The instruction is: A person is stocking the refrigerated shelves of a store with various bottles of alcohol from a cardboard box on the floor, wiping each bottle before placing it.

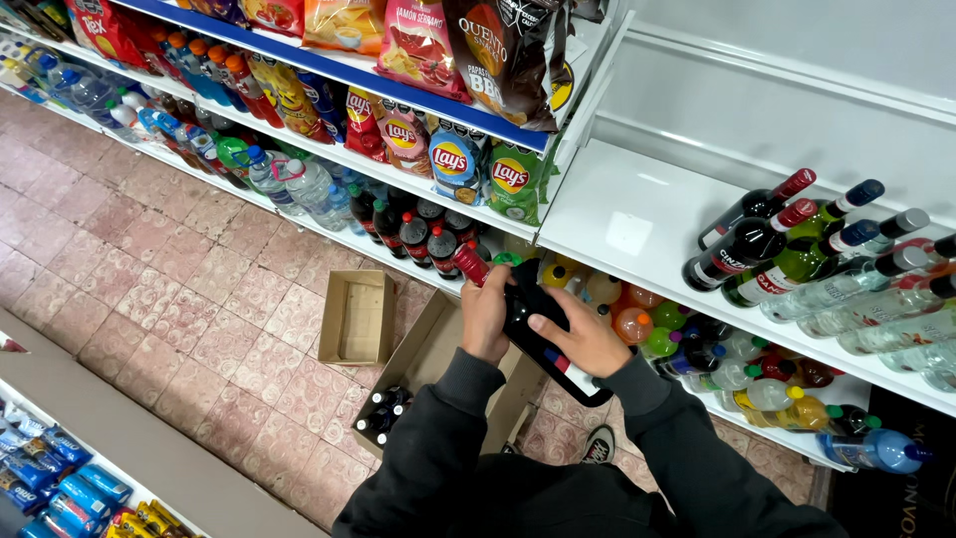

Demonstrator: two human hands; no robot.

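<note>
My left hand (485, 317) and my right hand (586, 340) both grip a dark soda bottle (528, 309) with a red cap, held tilted toward the lower shelf of the rack. The bottle's cap end points at a row of dark red-capped soda bottles (430, 237) on that shelf. Below my arms an open cardboard box (430, 351) stands on the floor with several dark bottles (383, 410) in its near corner. My dark sleeves cover both forearms.
A smaller flat cardboard tray (357, 317) lies on the pink tiled floor. Chip bags (453, 159) fill the upper shelves, water bottles (299, 184) the left. Wine and clear bottles (797, 244) lie on the white shelf at right, coloured drinks (687, 329) below. A low rack of snacks (60, 488) is bottom left.
</note>
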